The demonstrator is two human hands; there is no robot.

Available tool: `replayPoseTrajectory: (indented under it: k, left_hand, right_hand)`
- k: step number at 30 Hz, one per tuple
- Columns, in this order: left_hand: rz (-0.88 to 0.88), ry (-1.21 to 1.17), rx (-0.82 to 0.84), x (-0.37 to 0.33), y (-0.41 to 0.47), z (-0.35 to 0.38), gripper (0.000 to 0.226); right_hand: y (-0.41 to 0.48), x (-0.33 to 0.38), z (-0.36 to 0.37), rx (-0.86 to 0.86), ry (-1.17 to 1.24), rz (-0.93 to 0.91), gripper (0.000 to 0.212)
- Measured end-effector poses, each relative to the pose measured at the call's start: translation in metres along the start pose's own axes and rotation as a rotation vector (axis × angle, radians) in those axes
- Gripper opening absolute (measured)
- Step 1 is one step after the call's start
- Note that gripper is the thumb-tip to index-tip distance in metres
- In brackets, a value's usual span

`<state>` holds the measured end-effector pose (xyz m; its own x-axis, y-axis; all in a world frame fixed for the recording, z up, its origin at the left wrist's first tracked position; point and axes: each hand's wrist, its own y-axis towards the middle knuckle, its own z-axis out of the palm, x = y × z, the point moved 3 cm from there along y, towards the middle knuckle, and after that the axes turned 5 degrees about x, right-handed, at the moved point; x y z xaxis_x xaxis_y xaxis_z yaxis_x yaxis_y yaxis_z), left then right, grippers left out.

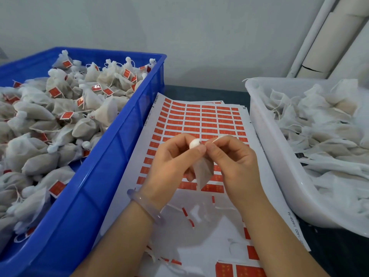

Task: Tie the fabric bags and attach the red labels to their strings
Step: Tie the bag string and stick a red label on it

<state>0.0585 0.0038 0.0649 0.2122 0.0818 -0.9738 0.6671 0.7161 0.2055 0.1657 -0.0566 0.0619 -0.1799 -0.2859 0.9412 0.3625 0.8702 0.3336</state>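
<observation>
Left grip (172,162) pinches the bag (204,172) at its neck, body hanging straight down; right grip (234,156) pinches the string (218,138) just beside, running off rightward. Labels (199,118) lie directly below me.

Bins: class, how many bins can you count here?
2: a blue bin on the left with labelled bags, a white bin on the right with unlabelled bags. None appears hidden.

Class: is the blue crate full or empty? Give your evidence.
Nearly full: tied fabric bags with red labels heap the blue crate to its rim.
</observation>
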Motion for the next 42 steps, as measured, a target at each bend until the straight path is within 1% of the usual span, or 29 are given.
replayPoseTrajectory:
  k: [3, 6, 8, 10, 13, 18, 20, 22, 24, 26, 28, 32, 34, 37, 40, 42]
  left_hand:
    - [-0.013, -0.022, 0.013, 0.001, 0.001, 0.001, 0.011]
    - [-0.007, -0.044, 0.016, 0.002, 0.001, 0.0, 0.018]
    - [0.01, -0.059, 0.021, 0.001, 0.001, -0.001, 0.015]
    - [0.042, -0.035, 0.026, 0.001, 0.0, -0.001, 0.011]
    - [0.063, -0.026, 0.055, -0.001, 0.0, 0.0, 0.02]
    - [0.048, -0.057, 0.08, -0.001, 0.0, 0.003, 0.021]
    - [0.029, -0.074, 0.083, 0.001, 0.0, 0.003, 0.015]
    - [0.011, -0.092, 0.083, 0.002, 0.0, 0.001, 0.009]
    - [-0.002, -0.108, 0.089, 0.002, 0.001, 0.0, 0.008]
    - [-0.011, -0.118, 0.088, 0.003, 0.002, -0.002, 0.008]
    - [-0.005, -0.094, 0.063, 0.003, 0.002, -0.003, 0.009]
    - [0.02, -0.021, -0.091, 0.005, 0.003, -0.003, 0.01]
    - [0.031, 0.006, -0.166, 0.006, 0.003, -0.004, 0.011]
    - [0.03, 0.006, -0.23, 0.007, 0.003, -0.007, 0.016]
    - [0.011, -0.089, -0.239, 0.005, 0.003, -0.007, 0.013]
    - [0.028, -0.087, -0.225, 0.002, 0.003, -0.008, 0.016]
  right_hand:
    - [-0.001, 0.001, 0.0, 0.011, 0.03, -0.01, 0.017]
    - [-0.001, -0.002, 0.001, 0.026, 0.125, 0.033, 0.017]
    - [0.0, -0.003, 0.001, 0.026, 0.166, 0.083, 0.02]
    - [-0.001, -0.003, 0.003, 0.037, 0.117, 0.079, 0.023]
    - [-0.002, -0.003, 0.007, 0.091, 0.089, 0.082, 0.014]
    - [-0.001, -0.007, 0.005, 0.187, 0.332, 0.16, 0.017]
    - [-0.001, -0.008, 0.005, 0.183, 0.335, 0.162, 0.016]
    - [-0.002, -0.009, 0.005, 0.169, 0.304, 0.154, 0.014]
    - [-0.002, -0.008, 0.006, 0.158, 0.254, 0.143, 0.012]
    - [-0.003, -0.007, 0.007, 0.129, 0.16, 0.114, 0.012]
    - [-0.002, -0.006, 0.008, 0.076, 0.036, 0.045, 0.013]
    - [-0.003, -0.002, 0.013, -0.002, -0.216, -0.151, 0.005]
    - [-0.004, 0.0, 0.015, -0.01, -0.309, -0.261, 0.011]
    - [-0.004, 0.0, 0.017, -0.001, -0.373, -0.333, 0.015]
    - [-0.004, -0.001, 0.016, -0.031, -0.405, -0.367, 0.014]
    - [-0.003, -0.001, 0.016, -0.048, -0.404, -0.374, 0.014]
